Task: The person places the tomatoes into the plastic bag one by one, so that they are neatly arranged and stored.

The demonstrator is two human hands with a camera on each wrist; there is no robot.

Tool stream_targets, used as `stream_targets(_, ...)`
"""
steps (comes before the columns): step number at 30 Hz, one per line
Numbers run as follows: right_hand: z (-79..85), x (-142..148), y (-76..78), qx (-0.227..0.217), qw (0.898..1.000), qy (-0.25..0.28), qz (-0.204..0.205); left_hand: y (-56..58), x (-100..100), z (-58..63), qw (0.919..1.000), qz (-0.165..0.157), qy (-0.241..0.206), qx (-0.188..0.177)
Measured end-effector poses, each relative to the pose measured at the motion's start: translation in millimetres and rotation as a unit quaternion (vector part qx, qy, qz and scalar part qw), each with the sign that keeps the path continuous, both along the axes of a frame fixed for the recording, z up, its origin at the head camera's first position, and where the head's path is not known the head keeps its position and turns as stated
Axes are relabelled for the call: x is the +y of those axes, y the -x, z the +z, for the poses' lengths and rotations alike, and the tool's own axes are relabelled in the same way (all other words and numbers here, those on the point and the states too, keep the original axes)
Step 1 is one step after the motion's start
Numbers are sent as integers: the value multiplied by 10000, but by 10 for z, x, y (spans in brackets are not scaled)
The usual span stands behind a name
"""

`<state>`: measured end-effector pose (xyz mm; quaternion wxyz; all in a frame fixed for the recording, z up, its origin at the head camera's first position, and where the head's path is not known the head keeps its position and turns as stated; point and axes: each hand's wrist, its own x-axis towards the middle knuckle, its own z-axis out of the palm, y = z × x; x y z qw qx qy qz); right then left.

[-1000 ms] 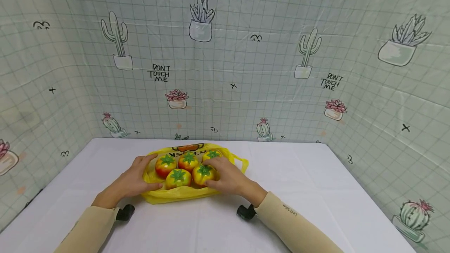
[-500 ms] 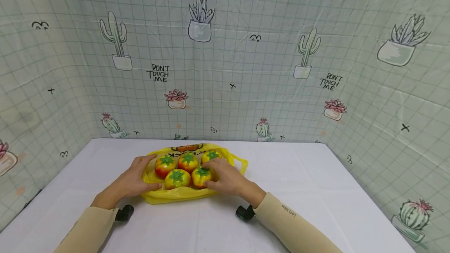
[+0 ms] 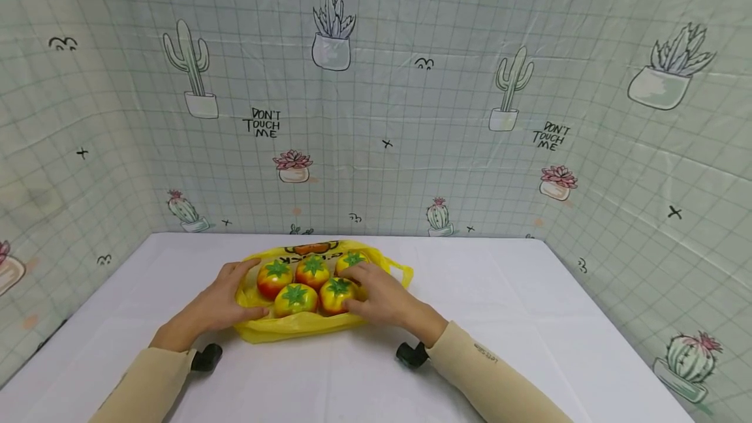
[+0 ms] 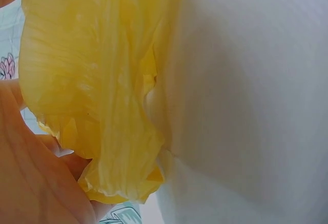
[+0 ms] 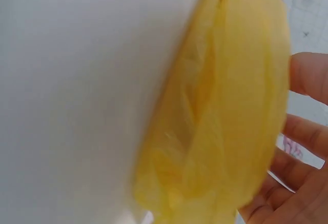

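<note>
A yellow plastic bag (image 3: pixel 299 328) lies on the table with its mouth spread. Inside sit several glossy yellow-red tomatoes (image 3: pixel 296 302) with green star-shaped tops. At the bag's left end is my left hand (image 3: pixel 220 301), fingers and thumb spread apart along its rim. My right hand (image 3: pixel 382 296) reaches over the right end, its fingers beside the right-hand tomato (image 3: pixel 335 297) and partly covering the one behind. In the left wrist view, the bag's side (image 4: pixel 92 70) hides some fingertips. The right wrist view shows spread, slightly bent fingers (image 5: pixel 307 134) beside the bag wall.
White cloth covers the table (image 3: pixel 470 292), and a cactus-print curtain (image 3: pixel 376 96) stands behind it and at both sides. A yellow bag handle (image 3: pixel 405 275) sticks out to the right. Black wrist devices (image 3: pixel 207 358) sit under both wrists.
The whole head view has shifted very slightly. Both hands, the bag and the tomatoes keep essentially the same places.
</note>
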<state>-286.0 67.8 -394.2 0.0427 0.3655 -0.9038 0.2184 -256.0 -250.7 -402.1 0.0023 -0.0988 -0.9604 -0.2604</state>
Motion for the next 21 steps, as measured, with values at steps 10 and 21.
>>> stream_targets(10, 90, 125, 41, 25, 9991, 413, -53, -23, 9, 12, 10000, -21, -14, 6)
stream_targets(21, 75, 192, 83, 9, 9973, 738, -21, 3, -21, -3, 10000, -15, 3, 33)
